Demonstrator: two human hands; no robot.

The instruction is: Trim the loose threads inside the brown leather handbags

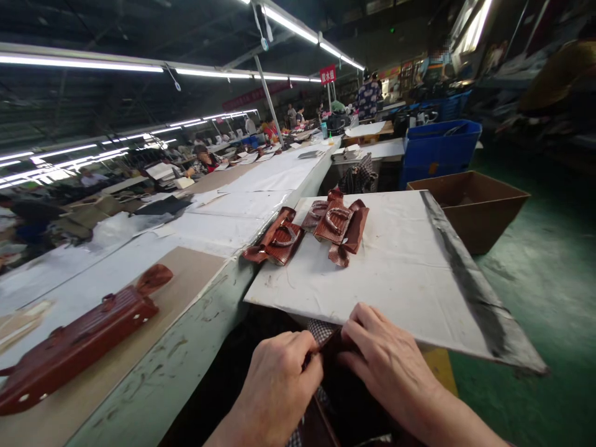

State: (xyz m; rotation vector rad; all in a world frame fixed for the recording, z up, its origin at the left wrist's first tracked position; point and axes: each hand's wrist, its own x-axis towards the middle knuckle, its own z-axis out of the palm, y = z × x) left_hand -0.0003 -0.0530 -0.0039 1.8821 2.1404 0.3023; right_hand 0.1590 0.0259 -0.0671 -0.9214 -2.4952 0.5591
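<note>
my left hand [279, 379] and right hand [391, 363] both pinch a dark leather piece [347, 388] at the counter's [400, 273] near edge | brown pieces [338, 226] lie far | risk: loose pinch lets it drop to my lap

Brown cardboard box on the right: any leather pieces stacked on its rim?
No: the brown cardboard box has a bare rim; the reddish-brown leather pieces lie on the white board.

Green floor [549, 292], long worktables [261, 186], overhead strip lights [79, 63], blue crate [440, 149]
</note>
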